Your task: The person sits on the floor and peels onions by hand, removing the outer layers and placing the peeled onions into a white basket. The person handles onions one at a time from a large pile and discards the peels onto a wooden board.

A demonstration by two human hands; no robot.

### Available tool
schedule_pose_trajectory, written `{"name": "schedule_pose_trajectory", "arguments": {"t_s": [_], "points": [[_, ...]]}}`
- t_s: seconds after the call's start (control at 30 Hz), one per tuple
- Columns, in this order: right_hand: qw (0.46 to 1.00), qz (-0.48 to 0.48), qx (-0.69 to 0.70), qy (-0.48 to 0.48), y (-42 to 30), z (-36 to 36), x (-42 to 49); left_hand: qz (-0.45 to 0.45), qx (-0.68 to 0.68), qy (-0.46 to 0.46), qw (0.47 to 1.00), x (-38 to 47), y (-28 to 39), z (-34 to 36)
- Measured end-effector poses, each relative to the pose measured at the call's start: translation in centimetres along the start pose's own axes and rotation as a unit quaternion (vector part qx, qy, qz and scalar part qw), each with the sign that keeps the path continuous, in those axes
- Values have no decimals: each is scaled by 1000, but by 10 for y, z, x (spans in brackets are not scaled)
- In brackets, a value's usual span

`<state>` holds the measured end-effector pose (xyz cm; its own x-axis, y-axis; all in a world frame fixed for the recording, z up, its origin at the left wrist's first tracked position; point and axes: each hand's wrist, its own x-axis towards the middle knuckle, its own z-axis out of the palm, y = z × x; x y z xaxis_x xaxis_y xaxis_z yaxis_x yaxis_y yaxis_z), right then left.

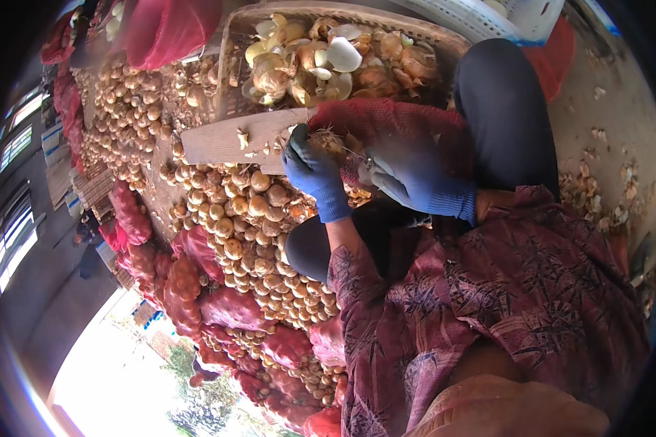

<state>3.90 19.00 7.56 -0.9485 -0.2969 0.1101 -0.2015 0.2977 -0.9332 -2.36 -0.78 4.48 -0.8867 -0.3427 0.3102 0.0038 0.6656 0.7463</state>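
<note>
My left hand (pixel 310 166), in a blue knit glove with a dark coated palm, grips an onion (pixel 328 143) with dry roots showing. Close on its right is my right hand (pixel 407 177), in the same kind of glove and blurred; its fingers are curled, and a thin, light, narrow thing shows by their tips, too unclear to name. Under the hands lie a red mesh cloth (pixel 399 117) across my lap and a wooden board (pixel 240 137) with bits of onion skin on it. Beyond the board stands a plastic crate (pixel 222 82) holding onion skins and pieces.
Many loose onions (pixel 257 205) cover the floor to the left. Full red mesh sacks (pixel 235 308) lie beyond them. A white plastic basket (pixel 470 22) stands past the crate at the upper right, beside a red container (pixel 552 60). Skins litter the floor at right.
</note>
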Motion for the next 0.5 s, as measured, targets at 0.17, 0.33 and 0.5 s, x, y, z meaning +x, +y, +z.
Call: {"name": "schedule_pose_trajectory", "arguments": {"t_s": [0.17,0.33,0.5], "points": [[996,10,-59,-60,-1,-4,5,71,38,-39,996,4,0,-5],[992,-23,-127,-7,3,11,11,35,51,-55,997,5,2,-5],[993,-51,-104,7,29,26,22,64,10,-54,996,16,3,-1]]}}
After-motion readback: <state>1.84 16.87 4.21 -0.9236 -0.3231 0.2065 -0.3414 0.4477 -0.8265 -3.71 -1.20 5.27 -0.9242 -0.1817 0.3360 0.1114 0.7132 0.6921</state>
